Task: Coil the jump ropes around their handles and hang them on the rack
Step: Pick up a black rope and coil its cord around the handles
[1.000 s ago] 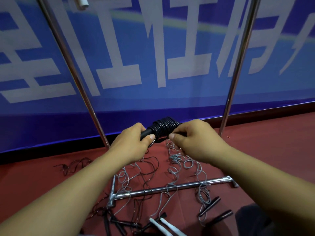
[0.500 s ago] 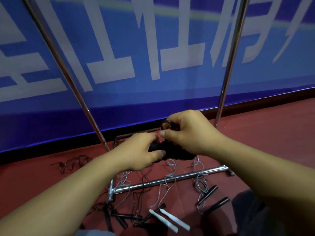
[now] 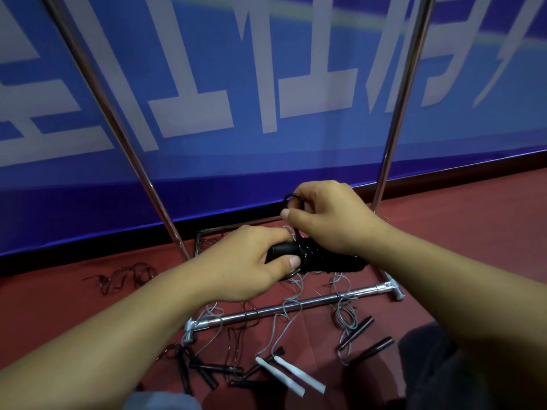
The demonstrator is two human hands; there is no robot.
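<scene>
Gripping hand, left: left hand [image 3: 248,267] curled round the bare end of the black handles [image 3: 284,251], thumb pressed on the near side.
Pinching hand, right: right hand [image 3: 334,217] raised just above the handles, thumb and fingers pinching a small black loop of rope [image 3: 293,199].
Coiled rope: black jump rope [image 3: 331,261] wound in tight turns round the handles, lying level between the two hands, its far end below the right wrist.
Rack uprights: two chrome poles [image 3: 124,137] rising beyond the hands, one to each side.
Rack base bar: chrome bar [image 3: 296,309] on the floor below the hands.
Loose ropes: grey and dark cords [image 3: 284,321] tangled over the bar beneath the hands; black grips and two white grips [image 3: 293,374] nearer the person.
Floor: red surface [image 3: 473,247] right of the right hand.
Backdrop: blue banner [image 3: 266,69] with white characters behind the poles.
</scene>
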